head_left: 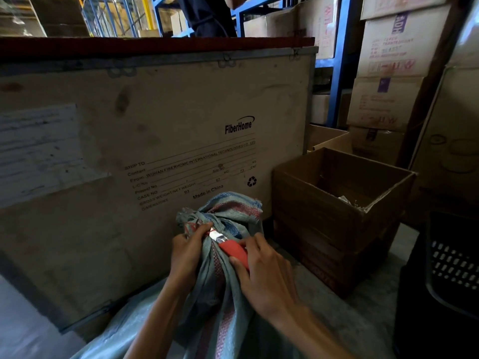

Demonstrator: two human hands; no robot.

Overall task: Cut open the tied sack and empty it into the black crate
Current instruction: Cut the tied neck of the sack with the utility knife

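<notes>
Tension is to be applied at the sack neck, lower centre of the frame, by the left hand curled round it, while the red knife gripped by the right hand is drawn away from those fingers; black crate at right edge.

Grey concrete floor, dim light, several items standing on it.
Large plywood case, printed "FiberHome", fills left and centre. Woven grey-blue sack with red stripes rises just in front of the case; its base is out of frame. Open brown cardboard box stands right of the sack, beside the case's corner. Black crate, slotted wall, at far right near the box. Stacked cartons behind.
</notes>
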